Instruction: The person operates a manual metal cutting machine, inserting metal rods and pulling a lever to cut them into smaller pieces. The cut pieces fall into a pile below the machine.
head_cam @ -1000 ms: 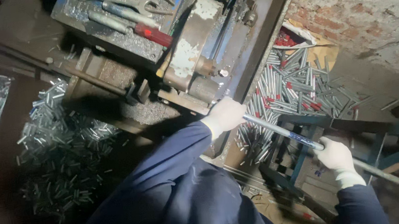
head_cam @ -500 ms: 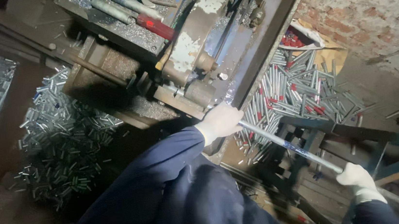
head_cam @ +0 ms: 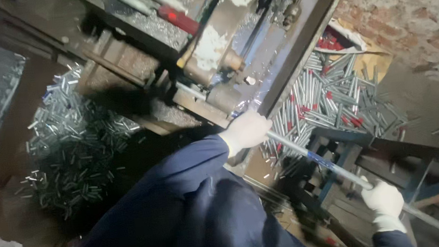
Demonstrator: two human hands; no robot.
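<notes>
**Both gloved hands on one long metal rod at the cutting machine**

The largest thing in view is the metal machine [head_cam: 255, 45], a rusty trough-shaped frame that runs from the top middle toward the centre, with a worn block and a round part at its lower end. To its left lies a wide heap of short cut tube pieces [head_cam: 74, 148] on a dark floor. To its right, under the brick wall [head_cam: 413, 19], lies a second pile of longer tubes [head_cam: 335, 101], some with red ends. Below this pile stands a blue metal stand [head_cam: 351, 154].

The person's dark blue sleeve [head_cam: 183, 197] fills the lower middle.

The long thin rod [head_cam: 314, 158] goes diagonally from the machine's lower end down to the bottom right corner, passing over the blue stand.

The left hand [head_cam: 246, 130], in a white glove, is clenched around the upper part of the rod, just beside the machine's lower edge; the rod comes out from under the fingers toward the lower right. The right hand [head_cam: 382, 200], also gloved in white, grasps the same rod further down, well apart from the left one; the rod enters its fingers from above and leaves below the wrist.
</notes>
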